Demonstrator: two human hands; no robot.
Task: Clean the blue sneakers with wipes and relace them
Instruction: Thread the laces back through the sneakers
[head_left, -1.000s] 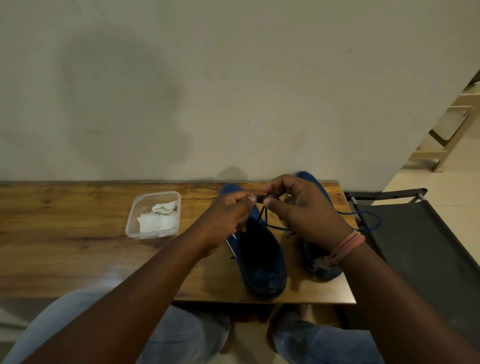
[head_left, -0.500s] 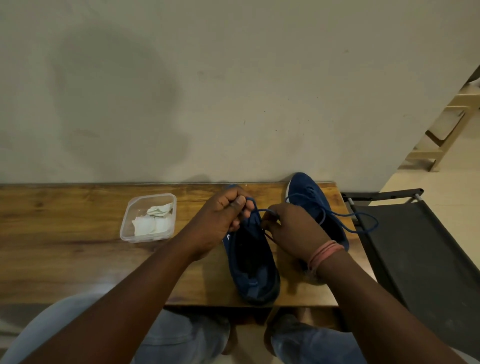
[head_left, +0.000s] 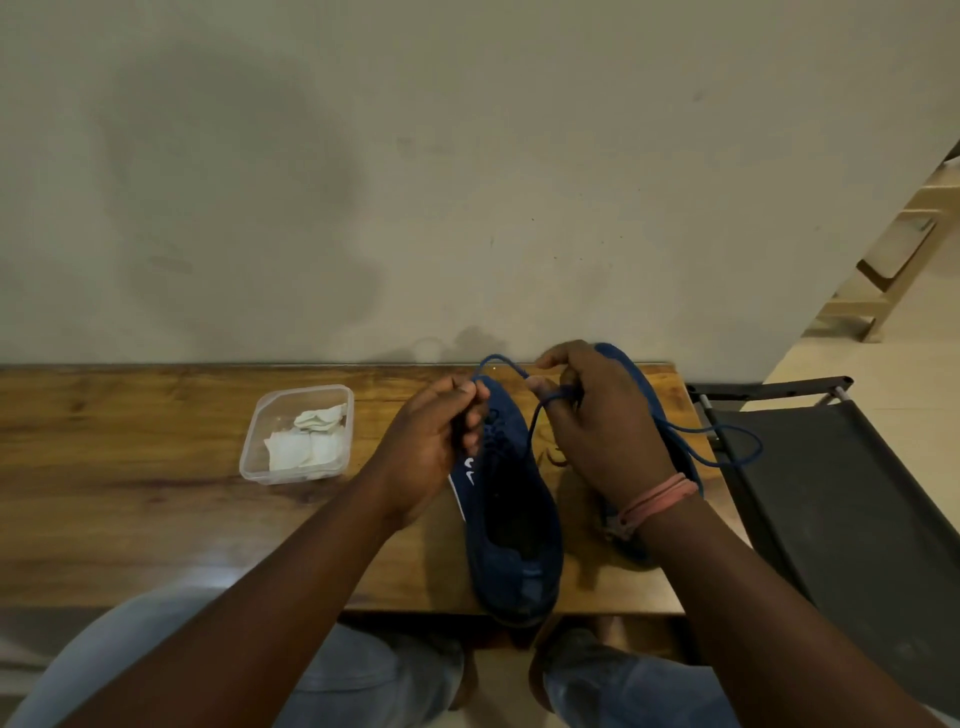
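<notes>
Two blue sneakers stand on the wooden table (head_left: 156, 493), toes toward the wall. The left sneaker (head_left: 511, 519) lies between my hands, its opening toward me. Most of the right sneaker (head_left: 631, 371) is hidden behind my right hand. My left hand (head_left: 436, 441) pinches one end of the blue lace (head_left: 501, 361) at the left sneaker's upper eyelets. My right hand (head_left: 597, 421) grips the other part of that lace, which arches between both hands. A second loop of lace (head_left: 737, 447) hangs off the table's right edge.
A clear plastic tub (head_left: 298, 436) holding white wipes sits left of the sneakers. A black folding chair (head_left: 831, 493) stands right of the table. The wall runs along the table's far edge. My knees are under the front edge.
Both hands have lifted and drawn apart a little, pulling the lace up into an arch above the left sneaker's toe. My right hand has moved up and back toward the wall.
</notes>
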